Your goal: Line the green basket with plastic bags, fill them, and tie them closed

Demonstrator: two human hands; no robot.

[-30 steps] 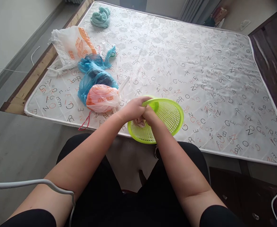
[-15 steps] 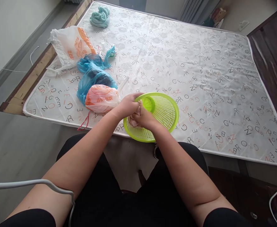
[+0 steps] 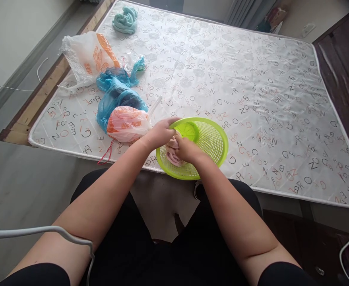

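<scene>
A lime-green mesh plastic basket tilts at the near edge of the mattress, its open mouth facing me. My left hand is closed around its upper left rim, thumb inside and fingers partly hidden behind it. Inside the basket, my right hand grips a pale pink cloth. The cloth is folded or bunched and lies against the basket's left inner wall. Just left of my left hand sits a tied white and orange plastic bag with something in it.
The white mattress carries a letter print. On its left lie a crumpled blue plastic bag, another white and orange bag and a rolled teal cloth. A grey cable crosses my left forearm.
My right hand has shifted slightly right, away from my left hand, and more of the pink cloth shows. The basket has turned slightly and moved a little to the right.
</scene>
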